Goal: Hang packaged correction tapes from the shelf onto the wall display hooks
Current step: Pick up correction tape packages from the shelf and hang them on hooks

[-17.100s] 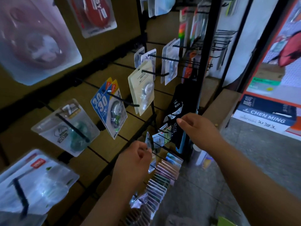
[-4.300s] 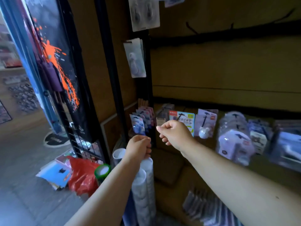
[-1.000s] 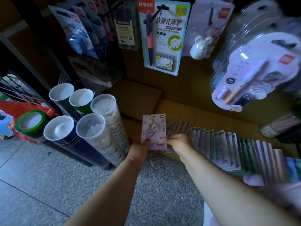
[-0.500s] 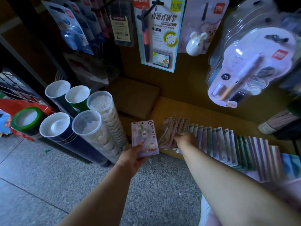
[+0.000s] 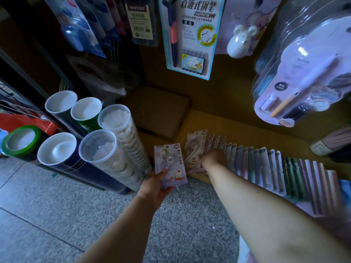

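My left hand (image 5: 153,188) grips a lilac correction tape pack (image 5: 169,164) by its lower edge, holding it upright above the floor in front of the low shelf (image 5: 237,126). A long row of packaged correction tapes (image 5: 275,168) stands on edge along that shelf. My right hand (image 5: 213,158) reaches down into the left end of the row, its fingers around a beige correction tape pack (image 5: 194,149) that leans out from the others. The fingertips are blurred and partly hidden behind the packs.
Several tall tubes (image 5: 106,149) with white lids stand on the floor at the left beside a green tape roll (image 5: 20,139). A brown box (image 5: 159,111) lies on the shelf's left end. Pen packs (image 5: 190,35) and blister packs (image 5: 303,73) hang on the wall above.
My left hand has drawn the lilac pack away from the row, to the left and down. My right hand has gone back into the row and tilted out a beige pack.
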A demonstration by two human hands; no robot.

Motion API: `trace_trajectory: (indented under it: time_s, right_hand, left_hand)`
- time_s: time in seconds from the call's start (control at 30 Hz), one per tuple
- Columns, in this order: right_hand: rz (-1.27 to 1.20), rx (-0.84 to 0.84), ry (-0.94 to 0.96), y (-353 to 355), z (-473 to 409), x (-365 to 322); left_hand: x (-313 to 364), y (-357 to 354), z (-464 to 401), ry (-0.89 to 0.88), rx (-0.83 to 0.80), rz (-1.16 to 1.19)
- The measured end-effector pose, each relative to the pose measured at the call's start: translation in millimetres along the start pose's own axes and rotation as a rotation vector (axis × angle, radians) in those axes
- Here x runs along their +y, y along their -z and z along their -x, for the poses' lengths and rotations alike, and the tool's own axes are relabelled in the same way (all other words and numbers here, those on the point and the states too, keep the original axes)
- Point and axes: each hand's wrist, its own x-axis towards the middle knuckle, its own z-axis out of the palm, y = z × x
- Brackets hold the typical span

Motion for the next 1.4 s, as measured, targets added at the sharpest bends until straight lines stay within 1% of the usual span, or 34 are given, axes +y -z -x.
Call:
trace_trajectory:
  time_s: [0.1, 0.17, 0.27, 0.4, 0.47, 0.6, 0.67, 0.7, 0.77, 0.83, 0.87, 1.03, 1.23, 1.3, 1.4]
  right_hand:
    - [-0.098, 0.046, 0.065, 13, 2, 0]
    - [-0.207, 0.074, 0.125, 23, 7, 1]
    - [-0.31, 0.007, 0.203, 32, 20, 3]
    - [-0.211, -0.122, 0.249, 33, 37, 7]
    - [-0.166, -0.143, 0.258, 31, 38, 10]
    - [-0.168, -0.182, 0.265, 24, 37, 14]
    - [-0.173, -0.189, 0.271, 21, 35, 16]
    - [-0.181, -0.169, 0.271, 22, 34, 16]
    - [-0.193, -0.075, 0.241, 25, 27, 16]
    - [-0.201, 0.007, 0.171, 31, 18, 19]
    - [-0.187, 0.022, 0.14, 35, 15, 20]
    - [-0.037, 0.034, 0.02, 28, 5, 21]
    - [-0.011, 0.059, 0.021, 9, -6, 17]
    - [-0.031, 0.061, 0.013, 9, -6, 17]
    - [-0.131, 0.075, 0.005, 17, -1, 18]
  left_hand:
    - [-1, 1, -1, -0.01, 0.02, -0.025]
    - [-3, 0, -2, -0.031, 0.048, -0.035]
    - [-3, -7, 0, -0.058, 0.052, -0.064]
    - [1, -19, 8, -0.034, -0.004, -0.051]
    - [2, -21, 9, -0.022, -0.058, -0.028]
    - [3, -27, 16, -0.046, -0.124, 0.013]
    - [2, -27, 15, -0.052, -0.128, 0.044]
    - [1, -26, 14, -0.054, -0.123, 0.049]
    - [1, -24, 10, -0.056, -0.097, 0.07]
    - [1, -22, 9, -0.046, -0.082, 0.101]
    - [1, -21, 9, -0.046, -0.082, 0.109]
    - [-2, -15, 4, -0.046, -0.074, 0.1]
    - [-1, -12, 0, -0.03, -0.053, 0.105]
    - [-1, -11, -1, -0.028, -0.05, 0.102]
    - [1, -9, 1, -0.041, -0.032, 0.054]
